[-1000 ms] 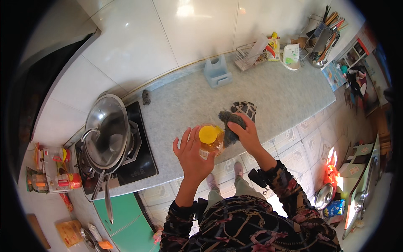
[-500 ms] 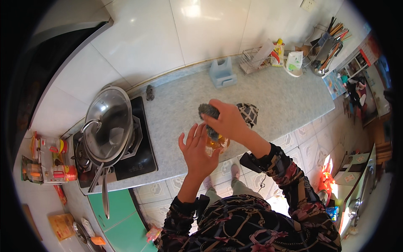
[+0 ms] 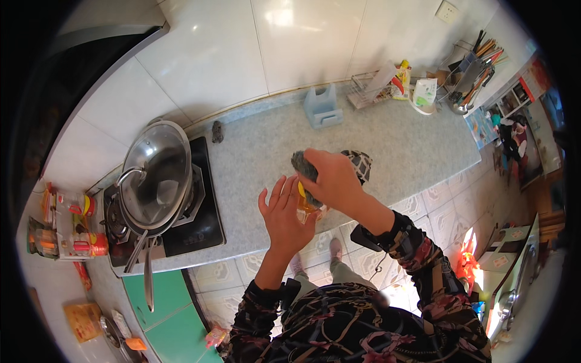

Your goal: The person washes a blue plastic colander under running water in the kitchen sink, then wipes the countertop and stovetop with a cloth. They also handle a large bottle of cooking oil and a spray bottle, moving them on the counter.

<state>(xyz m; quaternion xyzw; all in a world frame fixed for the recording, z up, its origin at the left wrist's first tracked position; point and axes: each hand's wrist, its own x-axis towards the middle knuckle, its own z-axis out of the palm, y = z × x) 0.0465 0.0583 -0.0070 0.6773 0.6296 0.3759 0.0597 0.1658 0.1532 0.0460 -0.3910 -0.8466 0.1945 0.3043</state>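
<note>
Above the counter's front edge, my left hand [image 3: 285,219] steadies a small container with amber contents [image 3: 304,207], its thumb and fingers on the near left side. Part of the container's yellow top [image 3: 302,189] shows; most of it lies behind my hands. My right hand [image 3: 336,181] is closed on a dark grey cloth [image 3: 304,166], which it presses against the container's upper right side. Just beyond my right wrist, a black-and-white patterned cloth [image 3: 359,164] lies on the counter [image 3: 260,157].
At left, a lidded wok [image 3: 156,175] sits on the black gas stove [image 3: 203,221], handles jutting forward. A small dark scourer-like lump [image 3: 217,132] lies beside the stove. Along the wall stand a pale blue plastic rack [image 3: 322,107], a wire rack [image 3: 363,91] and a utensil holder [image 3: 474,72].
My right hand and the grey cloth have moved slightly right along the container, uncovering part of its yellow top. My left hand stays nearly in place.
</note>
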